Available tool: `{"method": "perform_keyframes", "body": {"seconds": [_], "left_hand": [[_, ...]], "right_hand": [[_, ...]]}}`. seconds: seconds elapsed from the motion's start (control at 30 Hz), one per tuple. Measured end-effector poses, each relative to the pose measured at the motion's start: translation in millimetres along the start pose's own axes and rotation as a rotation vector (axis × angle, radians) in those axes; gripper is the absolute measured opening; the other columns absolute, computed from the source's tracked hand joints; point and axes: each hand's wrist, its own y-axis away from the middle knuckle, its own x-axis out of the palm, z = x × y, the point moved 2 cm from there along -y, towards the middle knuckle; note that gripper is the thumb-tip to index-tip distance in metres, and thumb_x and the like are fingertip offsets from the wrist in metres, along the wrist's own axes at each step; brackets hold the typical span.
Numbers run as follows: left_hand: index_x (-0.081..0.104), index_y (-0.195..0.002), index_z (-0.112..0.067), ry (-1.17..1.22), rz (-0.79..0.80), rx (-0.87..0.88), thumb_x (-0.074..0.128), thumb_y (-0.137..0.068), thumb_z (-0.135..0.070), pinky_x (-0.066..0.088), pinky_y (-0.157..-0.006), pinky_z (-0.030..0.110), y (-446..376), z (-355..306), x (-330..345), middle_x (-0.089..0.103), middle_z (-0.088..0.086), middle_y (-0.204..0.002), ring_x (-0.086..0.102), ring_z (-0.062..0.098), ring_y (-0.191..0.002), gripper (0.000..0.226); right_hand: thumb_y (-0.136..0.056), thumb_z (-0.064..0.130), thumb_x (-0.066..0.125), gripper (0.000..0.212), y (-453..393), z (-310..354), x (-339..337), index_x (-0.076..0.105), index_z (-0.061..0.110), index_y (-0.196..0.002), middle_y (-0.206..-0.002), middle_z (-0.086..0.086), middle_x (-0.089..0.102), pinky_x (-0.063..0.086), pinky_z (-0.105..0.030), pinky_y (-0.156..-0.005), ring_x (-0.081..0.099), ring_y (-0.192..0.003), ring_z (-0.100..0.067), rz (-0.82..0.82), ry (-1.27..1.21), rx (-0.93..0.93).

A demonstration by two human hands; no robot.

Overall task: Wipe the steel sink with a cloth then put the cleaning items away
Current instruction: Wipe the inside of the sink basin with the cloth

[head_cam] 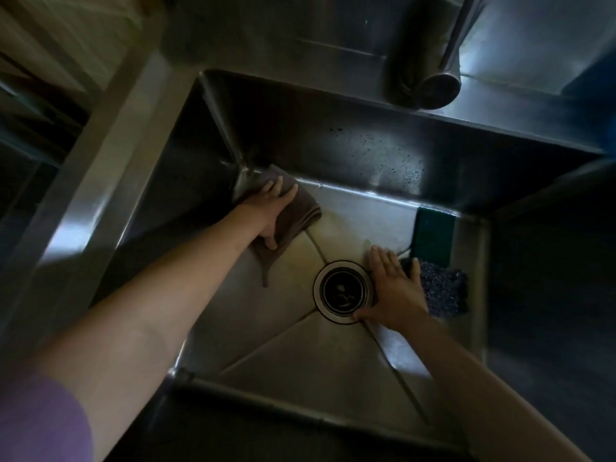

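left hand (275,208): palm flat on the cloth (293,218), fingers straight and pointing into the far-left corner, thumb tucked at the cloth's near edge. Pressing, not a pinch.
cloth: grey-brown, folded, on the sink (333,371) floor right at the far-left corner, touching the seam under the back wall. Long axis runs near-left to far-right; a loose tail trails toward the drain (341,291).
unwiped run, my read: floor and back wall lie to the right of the cloth; water spots on the back wall above the seam. Next stroke likely goes right along that seam.
drain: centre of the floor, between the two hands, dark strainer inside.
right hand (391,288): flat on the floor just right of the drain, fingers spread, holding nothing. Bracing, by the look of it.
scourer (443,288): dark blue mesh pad, just beside the right hand's fingertips; contact unclear.
sponge (433,235): green, in the far-right corner, leaning at the wall, just behind the scourer.
nearer hand for put-away: right, clearly; left is well apart from both.
risk: a stroke to the right pushes the cloth into the sponge unless it's lifted out first.
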Motion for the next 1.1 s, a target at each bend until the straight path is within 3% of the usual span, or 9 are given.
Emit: {"method": "perform_keyframes", "body": {"seconds": [0.3,0.37,0.47,0.53,0.6,0.73,0.83,0.97,1.1], "left_hand": [[-0.010,-0.149,-0.029,-0.134,-0.026,0.130,0.083,-0.065,-0.020,0.010,-0.119,0.047,0.6,-48.9,2.5,-0.022,0.007,-0.156,-0.013,0.026,-0.145,0.126],[-0.008,-0.150,-0.029,-0.165,-0.061,0.123,0.082,-0.067,-0.022,0.010,-0.119,0.046,4.8,-50.2,1.3,-0.017,0.007,-0.157,-0.009,0.028,-0.146,0.123],[-0.003,-0.151,-0.025,-0.188,-0.138,0.073,0.080,-0.070,-0.028,0.013,-0.118,0.045,15.6,-49.9,6.5,-0.010,0.012,-0.158,-0.002,0.032,-0.146,0.115],[0.001,-0.151,-0.019,-0.145,-0.148,-0.021,0.076,-0.075,-0.029,0.015,-0.117,0.046,23.9,-49.6,12.9,-0.008,0.015,-0.158,0.002,0.035,-0.145,0.107],[0.003,-0.151,-0.010,-0.105,-0.147,-0.105,0.071,-0.080,-0.031,0.019,-0.117,0.048,30.4,-49.0,17.6,-0.005,0.019,-0.157,0.007,0.039,-0.143,0.100],[0.009,-0.148,0.003,-0.095,-0.165,-0.195,0.067,-0.082,-0.042,0.023,-0.115,0.045,33.2,-42.4,23.2,0.009,0.027,-0.154,0.019,0.041,-0.140,0.099],[0.013,-0.147,0.005,-0.111,-0.151,-0.194,0.063,-0.082,-0.050,0.022,-0.116,0.043,32.3,-36.8,25.0,0.017,0.026,-0.152,0.021,0.039,-0.140,0.099],[0.007,-0.148,0.002,-0.104,-0.126,-0.120,0.059,-0.085,-0.051,0.016,-0.117,0.040,30.5,-28.9,23.8,0.011,0.022,-0.155,0.014,0.036,-0.143,0.097],[0.004,-0.149,-0.002,-0.099,-0.126,-0.045,0.057,-0.085,-0.052,0.013,-0.118,0.039,27.3,-21.2,24.5,0.006,0.018,-0.157,0.007,0.034,-0.145,0.097]], "right_hand": [[-0.087,0.059,0.050,0.098,6.7,-7.9,2.7,-0.010,0.017,-0.152,-0.161,0.000,-0.006,-0.007,-0.051,-0.115,-0.006,-0.148,-0.017,0.001,0.029,0.029],[-0.090,0.052,0.050,0.087,8.7,-11.4,5.8,0.004,0.013,-0.153,-0.160,-0.007,0.012,0.006,-0.054,-0.115,0.013,-0.147,-0.023,-0.038,0.055,0.042],[-0.082,0.029,0.060,0.054,12.9,-19.5,11.4,0.056,0.000,-0.127,-0.108,-0.023,0.066,0.048,-0.055,-0.086,0.067,-0.091,-0.040,-0.252,0.138,0.088],[-0.073,0.018,0.059,0.032,19.7,-19.0,10.3,0.067,0.001,-0.100,-0.076,-0.017,0.065,0.054,-0.043,-0.064,0.063,-0.059,-0.034,-0.319,0.171,0.120],[-0.068,0.012,0.059,0.017,21.5,-13.4,5.2,0.066,0.004,-0.082,-0.067,-0.013,0.060,0.051,-0.036,-0.054,0.058,-0.051,-0.030,-0.348,0.202,0.102],[-0.083,0.013,0.058,0.034,0.5,-2.4,-14.5,0.057,0.004,-0.116,-0.106,-0.021,0.061,0.051,-0.047,-0.074,0.062,-0.091,-0.039,-0.236,0.089,0.092],[-0.091,0.019,0.052,0.064,-27.7,11.2,-30.9,0.020,0.021,-0.146,-0.150,-0.011,0.029,0.034,-0.053,-0.102,0.035,-0.132,-0.036,-0.115,0.003,0.003],[-0.092,0.022,0.049,0.079,-58.0,30.4,-47.4,-0.003,0.033,-0.150,-0.160,0.003,0.004,0.018,-0.056,-0.112,0.007,-0.146,-0.030,-0.035,0.050,-0.114],[-0.096,0.028,0.041,0.070,-71.3,34.9,-49.4,-0.003,0.037,-0.150,-0.160,0.005,-0.004,0.007,-0.060,-0.113,-0.006,-0.147,-0.031,0.024,0.221,-0.201]]}}
